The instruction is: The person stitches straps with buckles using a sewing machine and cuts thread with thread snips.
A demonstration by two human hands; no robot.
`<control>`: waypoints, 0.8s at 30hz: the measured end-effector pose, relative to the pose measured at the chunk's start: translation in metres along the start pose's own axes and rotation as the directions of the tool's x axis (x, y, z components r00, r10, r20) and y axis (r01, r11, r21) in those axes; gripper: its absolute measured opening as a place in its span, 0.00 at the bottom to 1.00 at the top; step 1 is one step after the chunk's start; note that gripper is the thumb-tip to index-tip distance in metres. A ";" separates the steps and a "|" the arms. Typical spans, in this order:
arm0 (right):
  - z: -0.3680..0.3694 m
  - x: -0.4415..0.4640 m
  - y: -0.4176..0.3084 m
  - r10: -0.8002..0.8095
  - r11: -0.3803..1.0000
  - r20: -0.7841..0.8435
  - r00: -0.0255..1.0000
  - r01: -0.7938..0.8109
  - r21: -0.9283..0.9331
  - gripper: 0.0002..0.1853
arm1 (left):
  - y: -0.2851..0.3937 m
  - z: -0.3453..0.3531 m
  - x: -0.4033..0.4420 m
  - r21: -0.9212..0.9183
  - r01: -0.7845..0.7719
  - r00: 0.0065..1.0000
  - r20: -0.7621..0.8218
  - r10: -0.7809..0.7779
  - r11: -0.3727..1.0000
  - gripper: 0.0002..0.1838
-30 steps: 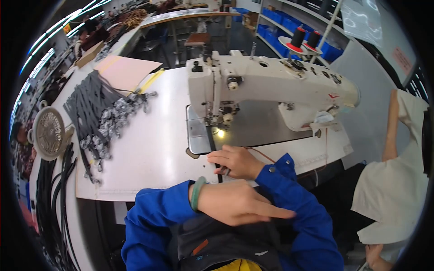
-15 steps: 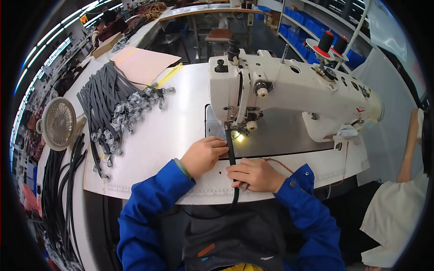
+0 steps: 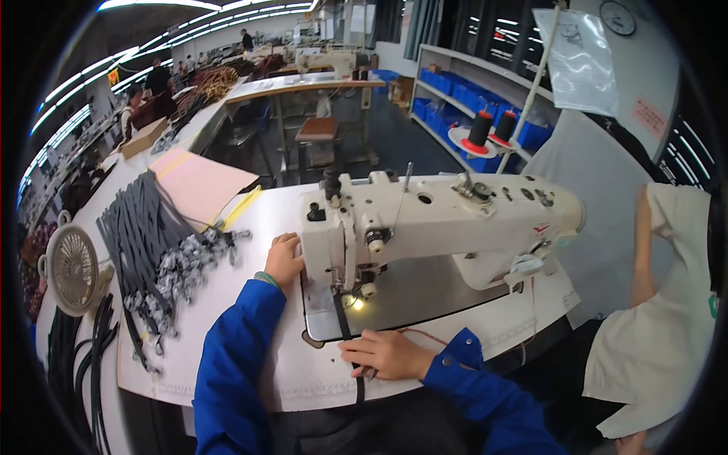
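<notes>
Right hand (image 3: 390, 355) lies over black strap (image 3: 343, 317), which runs ahead of fingers under sewing-machine head (image 3: 321, 246); left hand (image 3: 283, 260) farther ahead, beside head. Whether either clamps, cannot tell. Best guide strap flat, straight.

Ceiling tubes (image 3: 161, 4) supply light; a lamp (image 3: 358, 304) glares at the sewing machine (image 3: 447, 220). Fisheye distortion bends edges; corners are black.

White sewing machine (image 3: 455, 224): stands upright on desk (image 3: 303, 375), head (image 3: 322, 246) toward left, small lamp (image 3: 358, 305) lit. Narrow black strap (image 3: 343, 318): runs from beneath head toward near desk edge, middle stretch hidden, lower part showing again near edge.
</notes>
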State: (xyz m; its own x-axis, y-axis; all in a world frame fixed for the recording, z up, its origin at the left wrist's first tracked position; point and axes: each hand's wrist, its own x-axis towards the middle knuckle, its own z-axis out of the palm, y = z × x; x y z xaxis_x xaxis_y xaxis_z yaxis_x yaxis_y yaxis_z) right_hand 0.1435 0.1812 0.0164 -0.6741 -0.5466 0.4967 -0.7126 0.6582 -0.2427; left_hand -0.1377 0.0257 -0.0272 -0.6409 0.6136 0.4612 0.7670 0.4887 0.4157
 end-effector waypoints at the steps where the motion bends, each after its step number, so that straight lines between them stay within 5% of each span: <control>1: 0.002 -0.001 0.002 -0.001 1.000 -0.005 1.000 0.002 0.017 0.17 | -0.016 0.017 0.013 0.029 0.001 1.000 0.028 -0.002 1.000 0.14; 5: 0.000 0.001 0.001 0.013 1.000 0.000 1.000 -0.013 0.024 0.18 | -0.014 0.071 0.039 0.166 0.054 0.992 0.107 -0.073 0.985 0.14; 7: -0.005 0.005 0.003 0.019 0.999 0.004 1.000 -0.019 0.037 0.19 | -0.003 0.073 0.051 -0.010 0.083 0.985 0.153 -0.081 0.996 0.14; 9: -0.003 0.003 0.003 0.038 0.995 -0.008 0.999 -0.037 0.090 0.19 | 0.005 0.060 0.061 -0.382 0.200 0.960 0.260 -0.103 0.902 0.14; 11: -0.005 0.004 0.004 0.099 0.986 0.003 0.995 -0.098 0.135 0.20 | 0.017 0.034 0.064 -0.782 0.439 0.892 0.437 -0.111 0.442 0.14; 13: -0.012 0.006 0.003 0.173 0.977 -0.044 0.984 -0.166 0.134 0.20 | 0.027 0.008 0.056 -0.870 0.490 0.869 0.483 -0.109 0.054 0.14; 14: -0.015 0.008 0.003 0.214 0.972 -0.097 0.972 -0.201 0.124 0.20 | 0.032 -0.001 0.051 -0.894 0.448 0.885 0.447 -0.130 -0.025 0.15; 15: -0.013 0.007 0.004 0.285 0.956 -0.153 0.946 -0.268 0.121 0.19 | 0.034 0.000 0.046 -0.939 0.343 0.926 0.332 -0.182 0.033 0.13; 18: 0.005 -0.002 0.015 0.506 0.853 -0.211 0.836 -0.450 0.263 0.16 | 0.041 -0.013 0.019 -0.912 0.237 0.835 0.368 -0.409 -0.335 0.08; 21: 0.002 -0.001 0.012 0.489 0.858 -0.164 0.857 -0.439 0.267 0.17 | 0.059 -0.038 -0.014 -0.926 0.369 0.684 0.210 -0.699 0.083 0.09; 24: -0.002 0.003 0.006 0.450 0.890 -0.260 0.854 -0.407 0.205 0.19 | 0.064 -0.050 -0.046 -0.879 0.477 0.661 0.338 -0.670 0.026 0.08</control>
State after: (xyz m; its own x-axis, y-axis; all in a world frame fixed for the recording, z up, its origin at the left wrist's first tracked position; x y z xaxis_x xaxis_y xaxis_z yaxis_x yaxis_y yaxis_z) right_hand 0.1375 0.1849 0.0182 -0.8461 -0.0356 0.5318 -0.3999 0.7020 -0.5893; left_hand -0.0609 -0.0025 0.0173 -0.9274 0.2876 -0.2392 -0.3114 -0.2393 0.9196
